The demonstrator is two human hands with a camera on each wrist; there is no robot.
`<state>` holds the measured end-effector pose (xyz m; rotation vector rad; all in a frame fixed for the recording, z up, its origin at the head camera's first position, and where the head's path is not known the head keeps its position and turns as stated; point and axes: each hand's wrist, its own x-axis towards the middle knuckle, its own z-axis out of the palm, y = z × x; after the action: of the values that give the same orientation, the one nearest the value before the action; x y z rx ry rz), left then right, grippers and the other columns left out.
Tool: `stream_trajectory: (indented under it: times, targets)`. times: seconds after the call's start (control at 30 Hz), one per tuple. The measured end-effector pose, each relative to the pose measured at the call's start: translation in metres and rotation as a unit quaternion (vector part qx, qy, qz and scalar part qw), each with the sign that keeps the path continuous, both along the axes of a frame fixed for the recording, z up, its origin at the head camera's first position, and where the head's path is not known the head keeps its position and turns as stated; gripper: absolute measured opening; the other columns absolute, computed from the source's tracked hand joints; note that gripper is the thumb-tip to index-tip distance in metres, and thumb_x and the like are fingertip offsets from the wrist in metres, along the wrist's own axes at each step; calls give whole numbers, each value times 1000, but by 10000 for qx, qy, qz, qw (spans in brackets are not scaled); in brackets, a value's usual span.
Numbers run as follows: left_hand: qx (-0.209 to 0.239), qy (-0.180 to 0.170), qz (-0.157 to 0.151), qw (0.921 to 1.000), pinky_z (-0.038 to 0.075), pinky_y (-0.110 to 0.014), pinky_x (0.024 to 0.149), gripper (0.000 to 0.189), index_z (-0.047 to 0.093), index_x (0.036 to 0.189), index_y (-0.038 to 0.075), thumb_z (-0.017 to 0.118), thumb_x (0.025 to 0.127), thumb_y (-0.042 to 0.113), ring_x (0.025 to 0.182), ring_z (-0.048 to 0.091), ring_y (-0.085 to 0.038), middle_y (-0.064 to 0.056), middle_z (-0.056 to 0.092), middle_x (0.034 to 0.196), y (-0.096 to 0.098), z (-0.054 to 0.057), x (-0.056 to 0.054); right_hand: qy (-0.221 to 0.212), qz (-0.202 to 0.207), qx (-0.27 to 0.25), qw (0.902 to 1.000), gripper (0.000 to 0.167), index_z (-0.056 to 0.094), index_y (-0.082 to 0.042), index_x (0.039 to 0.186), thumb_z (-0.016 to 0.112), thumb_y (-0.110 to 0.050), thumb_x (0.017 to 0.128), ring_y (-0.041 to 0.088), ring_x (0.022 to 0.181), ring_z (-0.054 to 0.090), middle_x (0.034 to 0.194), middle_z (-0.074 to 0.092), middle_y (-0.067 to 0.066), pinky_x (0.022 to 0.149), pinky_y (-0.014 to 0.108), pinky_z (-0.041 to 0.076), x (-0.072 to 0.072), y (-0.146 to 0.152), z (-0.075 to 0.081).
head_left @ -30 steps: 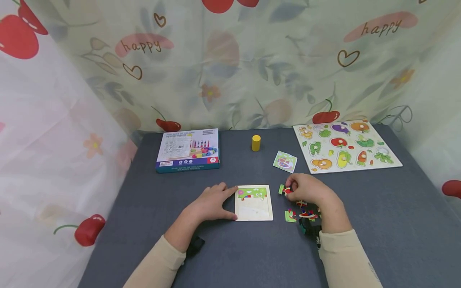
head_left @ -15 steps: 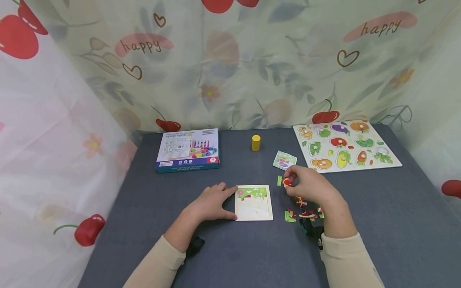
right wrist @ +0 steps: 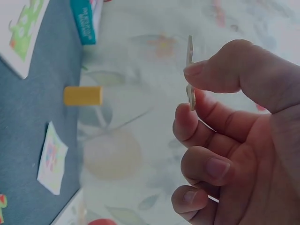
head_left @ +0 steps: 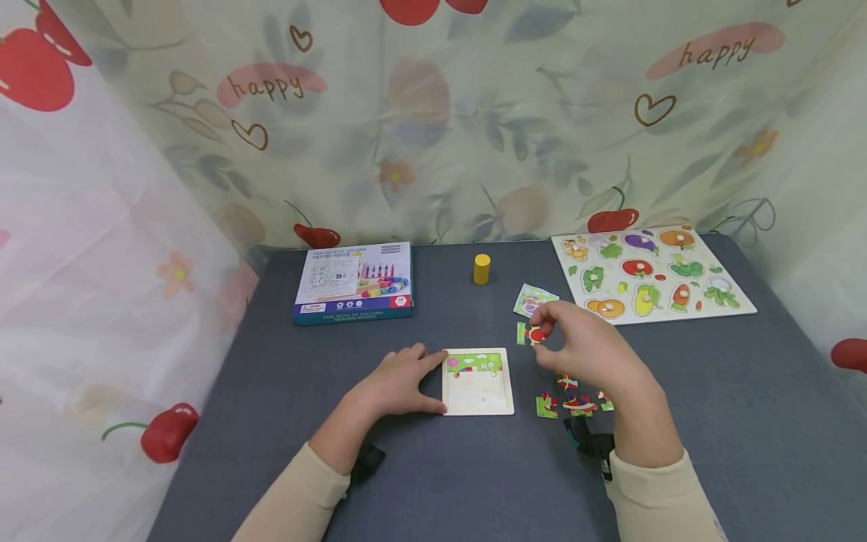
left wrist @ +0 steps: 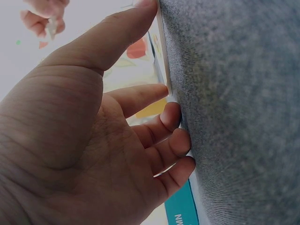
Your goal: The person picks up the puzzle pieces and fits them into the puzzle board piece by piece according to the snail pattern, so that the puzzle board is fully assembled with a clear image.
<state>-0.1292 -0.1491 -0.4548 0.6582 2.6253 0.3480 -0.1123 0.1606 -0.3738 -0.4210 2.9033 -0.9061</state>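
Observation:
My left hand touches the left edge of a small square puzzle board, thumb at the near corner and index finger at the far one. A green picture strip fills the board's top part; pale bare wood shows below. In the left wrist view, the thumb and forefinger meet the board's thin edge. My right hand pinches a green and red jigsaw piece above the table, between thumb and index finger. Seen edge-on in the right wrist view, the jigsaw piece is a thin sliver. Several loose jigsaw pieces lie near the right forearm.
A small picture card lies partly behind the right hand. Behind it stand a yellow cylinder and, at right, a white vegetable puzzle board. A flat toy box sits at back left. A patterned curtain hangs along the table's far edge.
My right hand has lifted the jigsaw piece from near the loose pieces and moved it away from me, toward the card. My left hand and the small board have stayed put.

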Motion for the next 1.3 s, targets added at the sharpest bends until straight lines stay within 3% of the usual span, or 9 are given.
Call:
stream_trajectory:
  times: [0.17, 0.47, 0.83, 1.13, 1.3]
  targets:
    - [12, 20, 11, 10000, 43, -41, 89, 96, 40, 160, 27, 79, 80, 63, 106, 47, -23, -7, 52, 128, 0, -1, 0, 356, 158, -116, 9992, 28, 65, -12, 110, 78, -15, 85, 18, 89, 58, 101, 62, -1, 75, 38, 50, 9, -7, 8]
    - [-18, 6, 45, 10000, 45, -41, 88, 96, 40, 160, 27, 79, 80, 64, 106, 48, -23, -7, 52, 129, 0, -2, 0, 793, 690, -414, 9936, 27, 65, -15, 109, 77, -10, 85, 12, 86, 55, 97, 58, -5, 75, 35, 49, 15, -26, 8]
    - [25, -72, 131, 9999, 46, -40, 84, 96, 42, 159, 28, 80, 78, 64, 103, 48, -23, -5, 53, 125, 0, -3, -3, 391, 1372, -1150, 9831, 32, 67, -14, 112, 80, -7, 84, 14, 81, 52, 96, 60, -4, 72, 32, 47, 9, -43, -7]
    - [28, -65, 125, 9999, 47, -42, 85, 96, 43, 158, 28, 81, 77, 63, 103, 48, -24, -7, 53, 127, 1, -2, -2, -98, 1539, -1088, 9820, 25, 69, -14, 111, 78, -11, 88, 23, 78, 55, 95, 61, 0, 66, 31, 45, -4, -56, -36]
    - [57, -46, 104, 9999, 47, -42, 85, 96, 43, 158, 28, 81, 78, 63, 104, 48, -24, -7, 53, 128, 0, -3, -1, -275, 1560, -887, 9834, 23, 69, -14, 111, 78, -11, 89, 17, 80, 55, 94, 62, 1, 69, 31, 46, -8, -66, -49]
